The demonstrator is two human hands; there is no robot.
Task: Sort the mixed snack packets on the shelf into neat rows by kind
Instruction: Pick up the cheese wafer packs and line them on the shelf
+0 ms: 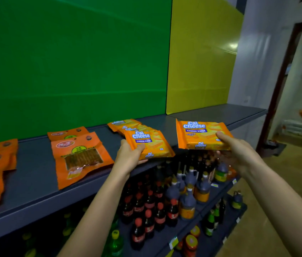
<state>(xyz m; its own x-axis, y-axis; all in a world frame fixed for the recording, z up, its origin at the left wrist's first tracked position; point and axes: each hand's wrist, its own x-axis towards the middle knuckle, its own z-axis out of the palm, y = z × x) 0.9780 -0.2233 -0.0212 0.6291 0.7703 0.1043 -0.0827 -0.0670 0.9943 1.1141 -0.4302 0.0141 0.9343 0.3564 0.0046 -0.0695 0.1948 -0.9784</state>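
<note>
Above the front edge of the shelf [35, 184], the right hand [239, 152] held a wafer packet [200, 134], long side crosswise, just right of the wafer row [122, 124], whose front packet [151, 143] the left hand [129, 157] gripped.

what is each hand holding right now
Left hand: grips the left Cal Cheese packet, thumb on top.
Right hand: holds the right Cal Cheese packet, thumb on top.

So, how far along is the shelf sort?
Done: orange pouches grouped left on the shelf, wafer packs overlapping in a row further right. In hand: a wafer pack in the left hand, a second pack in the right hand. Left: place both, straighten the pouches.
</note>
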